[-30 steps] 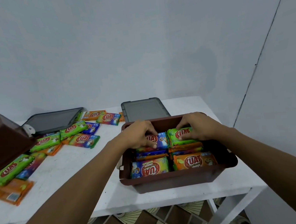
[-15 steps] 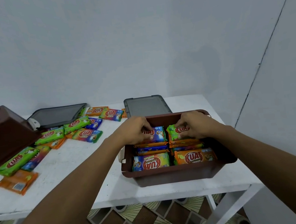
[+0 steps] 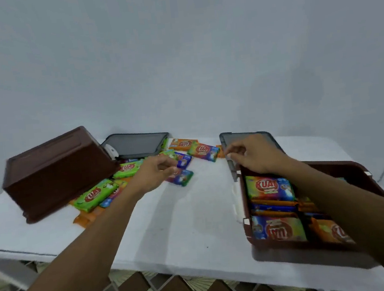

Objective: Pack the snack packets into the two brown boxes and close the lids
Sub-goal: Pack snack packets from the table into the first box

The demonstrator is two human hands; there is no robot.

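Observation:
An open brown box [image 3: 330,163] stands at the table's right front, filled with snack packets [image 3: 270,188] in rows. A second brown box [image 3: 56,173] lies tipped on its side at the left. Loose packets, such as a green one [image 3: 94,196] and a multicoloured one [image 3: 202,151], lie scattered between the boxes. My left hand [image 3: 154,175] hovers with loosely curled fingers over a multicoloured packet [image 3: 183,178] and holds nothing. My right hand [image 3: 255,155] is over the box's far left corner, its fingertips at the edge of a grey lid [image 3: 244,136]; I cannot tell whether they touch it.
A second grey lid [image 3: 136,144] lies flat behind the tipped box. The white table [image 3: 182,217] stands against a pale wall, and its front edge runs close below my arms. Patterned floor tiles show under it.
Both hands have left the packets in the right box. The left hand moved left to the loose packets, the right to the lid's edge. The view has swung left.

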